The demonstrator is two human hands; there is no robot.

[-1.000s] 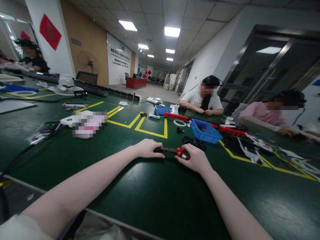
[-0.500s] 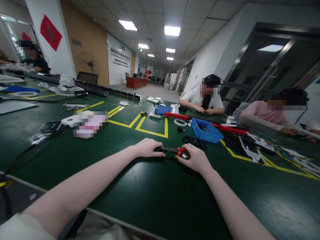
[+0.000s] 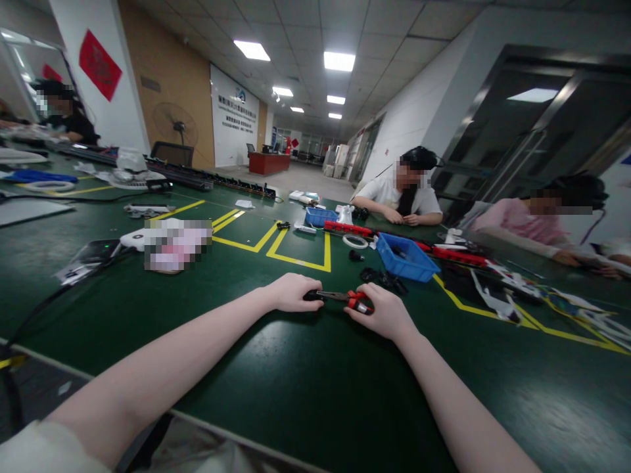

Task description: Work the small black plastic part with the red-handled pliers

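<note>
Bracing a small black part [image 3: 312,295] against red-and-black-handled metal pliers [image 3: 348,299], nearer the body than the large blue rectangular plastic bin [image 3: 411,268]
Pinching the part, of unclear shape, in the left grip [image 3: 294,293] and grasping the pliers by the handles in the right grip [image 3: 387,309], both left of the bin, low over the smooth green worktop [image 3: 296,394]; probably lined up nose to part so as to steady one against the other. Impossible to tell the force of the squeeze or the exact bite of the jaws. Keeping loose, tangled black pieces [image 3: 382,279] just beside the bin's near left side, likely for easy reach, and a smaller blue plastic tray [image 3: 320,219] beyond it, leftward, perhaps for sorting
</note>
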